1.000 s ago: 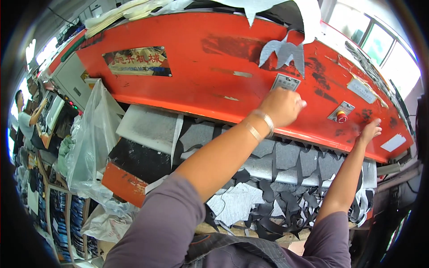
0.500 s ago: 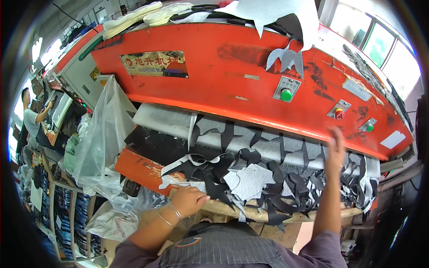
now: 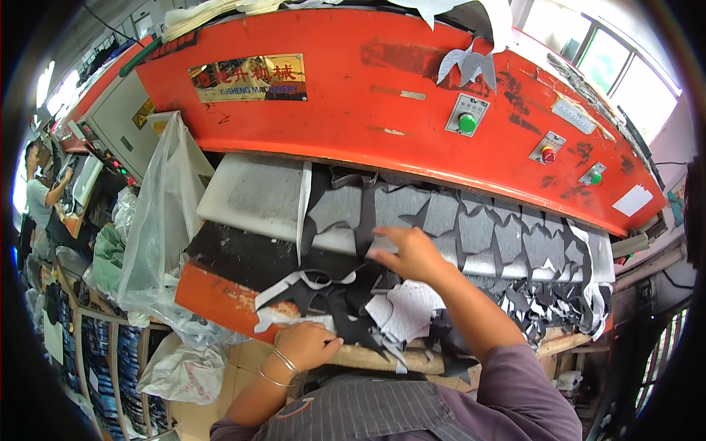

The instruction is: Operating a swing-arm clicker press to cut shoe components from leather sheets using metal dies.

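Observation:
My right hand (image 3: 408, 253) reaches over the pale cutting board (image 3: 250, 192), its thumb and forefinger apart beside a black strip of cut scrap sheet (image 3: 365, 220). Whether the fingertips touch that strip, I cannot tell. Around it, grey cut pieces (image 3: 419, 204) lie between the dark bands of the sheet. My left hand (image 3: 309, 345) rests at the front edge of the table, fingers curled in and holding nothing I can see. Close by the right forearm sits a stack of pale cut pieces (image 3: 408, 309), among black scraps (image 3: 346, 305).
A red press machine (image 3: 338, 88) spans the back, with green buttons (image 3: 467, 123) and a red stop button (image 3: 548, 153). Loose offcuts (image 3: 540, 305) pile up along the table's front right. Clear plastic bags (image 3: 158, 228) hang at left. A person (image 3: 40, 195) works farther left.
My right hand has come down from near the machine's buttons, leftward to the dark sheet. The press's red front now sits higher in view, showing more board. My left hand stays at the edge.

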Available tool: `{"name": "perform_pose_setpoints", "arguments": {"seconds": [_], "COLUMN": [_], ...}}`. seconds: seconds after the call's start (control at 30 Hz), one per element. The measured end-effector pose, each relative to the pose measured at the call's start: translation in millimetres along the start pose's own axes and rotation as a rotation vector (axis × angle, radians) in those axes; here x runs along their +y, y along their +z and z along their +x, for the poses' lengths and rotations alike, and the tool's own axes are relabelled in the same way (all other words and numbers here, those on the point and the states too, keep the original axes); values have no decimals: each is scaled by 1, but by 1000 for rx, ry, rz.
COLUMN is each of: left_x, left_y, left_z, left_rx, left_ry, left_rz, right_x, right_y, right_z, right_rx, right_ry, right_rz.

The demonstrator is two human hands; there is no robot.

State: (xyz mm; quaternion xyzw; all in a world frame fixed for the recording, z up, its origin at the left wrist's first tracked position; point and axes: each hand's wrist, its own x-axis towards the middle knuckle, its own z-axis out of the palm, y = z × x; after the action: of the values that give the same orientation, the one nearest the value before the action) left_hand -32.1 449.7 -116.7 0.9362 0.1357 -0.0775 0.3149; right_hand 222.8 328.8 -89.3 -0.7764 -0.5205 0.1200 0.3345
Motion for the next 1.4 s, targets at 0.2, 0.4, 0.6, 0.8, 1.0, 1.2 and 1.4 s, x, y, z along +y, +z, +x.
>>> {"name": "perform_pose_setpoints", "arguments": {"seconds": [0.2,0.4,0.6,0.8,1.0,1.2,1.4], "left_x": [-7,-82,-81,-88,-30,111,156], "left_y": [-65,-50,-43,-52,-54,-4,33], "left_z": [151,221,233,220,165,89,94], "left_rx": [514,416,418,578,590,265,285], "left_ry": [144,46,61,263,155,248,270], "left_rz": [-136,322,345,162,20,-547,-388], "right_x": [72,84,95,36,22,8,39], "right_y": [4,15,4,-42,-4,-10,-54], "right_z": [135,217,190,55,-67,-107,-177], "right_rx": [218,-114,-54,81,225,206,219], "right_ry": [61,132,66,176,235,17,128], "right_rz": [-445,-580,-295,824,1251,1267,1141]}}
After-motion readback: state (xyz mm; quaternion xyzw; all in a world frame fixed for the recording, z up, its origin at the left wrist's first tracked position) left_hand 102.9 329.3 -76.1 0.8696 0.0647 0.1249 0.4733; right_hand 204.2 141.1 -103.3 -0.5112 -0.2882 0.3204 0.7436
